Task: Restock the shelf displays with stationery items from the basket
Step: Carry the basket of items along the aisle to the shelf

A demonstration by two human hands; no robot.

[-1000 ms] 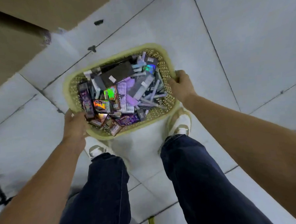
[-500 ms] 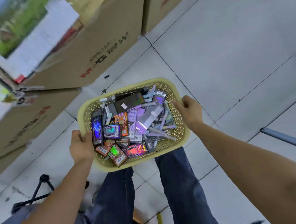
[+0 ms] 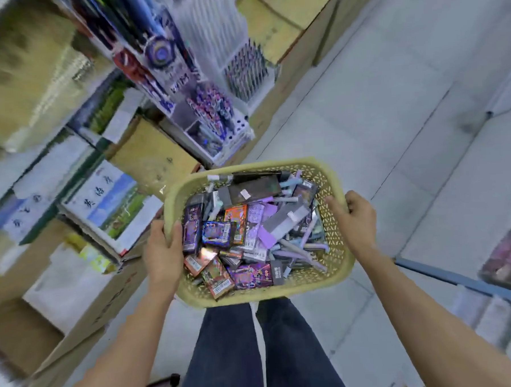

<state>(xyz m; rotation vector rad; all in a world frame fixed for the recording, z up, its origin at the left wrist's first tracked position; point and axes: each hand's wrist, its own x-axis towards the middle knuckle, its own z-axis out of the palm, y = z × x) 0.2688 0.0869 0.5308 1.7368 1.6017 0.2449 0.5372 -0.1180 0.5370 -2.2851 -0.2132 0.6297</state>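
Tiled shop aisle (image 3: pixel 393 127) | basket (image 3: pixel 261 165) between grips | left grip (image 3: pixel 162 254), right grip (image 3: pixel 356 217) curled round opposite rims

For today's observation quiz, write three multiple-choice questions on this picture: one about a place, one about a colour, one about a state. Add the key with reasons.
1. Where do the two hands grip the basket?
A. on opposite side rims
B. both on the near rim
C. underneath it

2. What colour is the basket?
A. red
B. pale yellow
C. black

3. What state is the basket in?
A. empty
B. upturned
C. filled with packs and pens

Key:
1 A: the left hand holds the left rim and the right hand holds the right rim.
2 B: its lattice wall and rim are pale yellow.
3 C: packs and pens are heaped inside it.
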